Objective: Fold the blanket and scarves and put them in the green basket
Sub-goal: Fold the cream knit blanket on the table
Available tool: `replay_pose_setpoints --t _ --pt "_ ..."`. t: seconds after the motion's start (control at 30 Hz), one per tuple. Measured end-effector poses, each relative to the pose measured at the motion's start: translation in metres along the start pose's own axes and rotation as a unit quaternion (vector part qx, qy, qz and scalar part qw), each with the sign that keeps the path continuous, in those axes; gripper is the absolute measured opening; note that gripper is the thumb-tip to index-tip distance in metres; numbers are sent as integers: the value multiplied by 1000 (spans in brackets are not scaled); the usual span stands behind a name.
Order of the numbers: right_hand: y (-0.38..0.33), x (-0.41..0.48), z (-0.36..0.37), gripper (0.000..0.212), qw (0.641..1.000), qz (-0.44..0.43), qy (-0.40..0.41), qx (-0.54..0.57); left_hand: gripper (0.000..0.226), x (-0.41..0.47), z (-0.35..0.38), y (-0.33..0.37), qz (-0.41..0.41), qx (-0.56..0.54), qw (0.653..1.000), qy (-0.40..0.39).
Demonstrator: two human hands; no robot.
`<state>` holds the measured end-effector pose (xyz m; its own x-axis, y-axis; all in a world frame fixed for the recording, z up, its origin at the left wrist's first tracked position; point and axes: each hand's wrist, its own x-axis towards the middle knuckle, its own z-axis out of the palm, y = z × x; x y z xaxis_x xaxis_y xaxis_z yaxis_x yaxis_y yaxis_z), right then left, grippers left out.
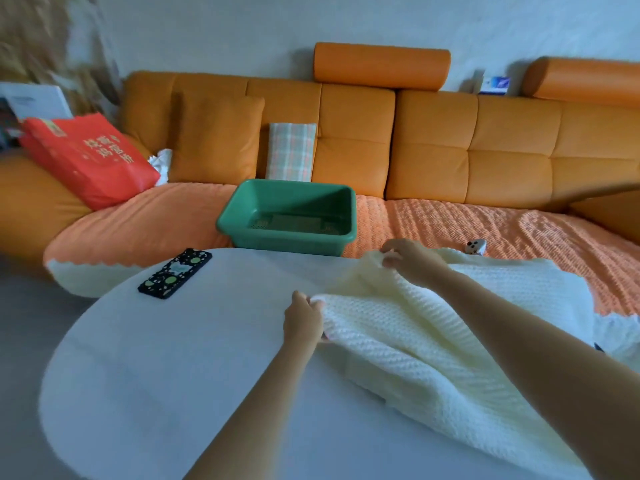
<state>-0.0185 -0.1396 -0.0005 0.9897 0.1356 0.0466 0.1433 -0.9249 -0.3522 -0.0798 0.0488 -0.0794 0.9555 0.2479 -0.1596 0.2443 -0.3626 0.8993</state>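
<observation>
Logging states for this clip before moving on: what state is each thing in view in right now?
green basket: upright on the sofa, empty.
blanket: rumpled, lying over the right side of the table, not in the green basket.
left hand: grips the blanket's near edge.
right hand: pinches the blanket's far edge.
phone: lying flat on the table.
plaid cushion: upright, leaning on the sofa back.

Counted: one cream knitted blanket [433, 341]; one green basket [287, 216]; one phone [175, 273] in a patterned case; one white bench [173, 358]; one orange sofa [512, 161]; two headrest rolls [381, 65] [585, 81]; one orange cushion [216, 140]; one checked pillow [291, 152]; one red bag [86, 157].
</observation>
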Motion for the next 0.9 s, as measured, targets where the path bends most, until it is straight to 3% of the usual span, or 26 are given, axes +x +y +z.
replay_pose_setpoints --t 0.23,0.4,0.47,0.53,0.6,0.7,0.8,0.9 --pt "-107 16 -5 23 987 -47 103 117 17 -10 -138 -27 30 22 983 179" --pt "-171 45 32 27 984 -64 101 128 13 -13 -214 -77 7 80 969 232" --pt "-180 50 61 30 992 -36 84 85 21 -14 -226 -103 -29 86 974 205" --pt "-177 50 98 34 999 -8 24 33 40 -13 -228 -129 -50 106 982 147" --pt "-170 47 132 39 998 4 -59 -14 44 -11 -225 -149 -66 128 983 109" --pt "-169 44 165 42 985 -64 -128 -97 39 -13 -220 -163 -86 158 979 99" --pt "-183 40 181 54 984 -114 -113 -75 63 -16 -222 -170 -111 161 978 67" --pt "-196 37 197 63 979 -118 -162 -24 68 -21 -231 -173 -167 146 975 13"
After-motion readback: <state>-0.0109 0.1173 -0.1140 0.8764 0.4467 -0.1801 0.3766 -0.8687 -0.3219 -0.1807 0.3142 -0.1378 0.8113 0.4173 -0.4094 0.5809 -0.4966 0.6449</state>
